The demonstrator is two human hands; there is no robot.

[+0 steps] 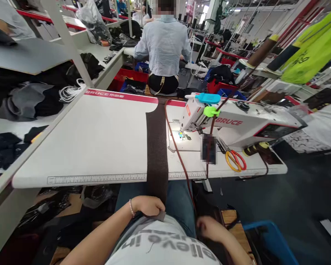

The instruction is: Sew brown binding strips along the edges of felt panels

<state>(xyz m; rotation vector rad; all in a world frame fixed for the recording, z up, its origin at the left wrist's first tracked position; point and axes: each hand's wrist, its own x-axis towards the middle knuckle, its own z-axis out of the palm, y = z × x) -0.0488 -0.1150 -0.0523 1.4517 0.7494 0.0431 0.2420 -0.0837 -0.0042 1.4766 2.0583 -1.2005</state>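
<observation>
My left hand [149, 206] is closed at the lap on the near end of a long dark brown fabric piece [157, 147], which lies across the white sewing table [99, 136] and hangs over its front edge. Low on the right, beside my thigh, my right hand [208, 227] is blurred, near dark material; what it holds, if anything, cannot be made out. A thin reddish-brown strip [176, 147] runs from the table's back over the front edge toward my lap. Right of the fabric stands the sewing machine [228, 117], its needle area lit.
Scissors [235, 161] with orange and red handles and a thread spool [256, 148] lie on the table's right part. A person [166, 44] sits ahead, back turned. A blue bin [273, 239] stands at the lower right. Dark garments [33, 99] are piled on the left.
</observation>
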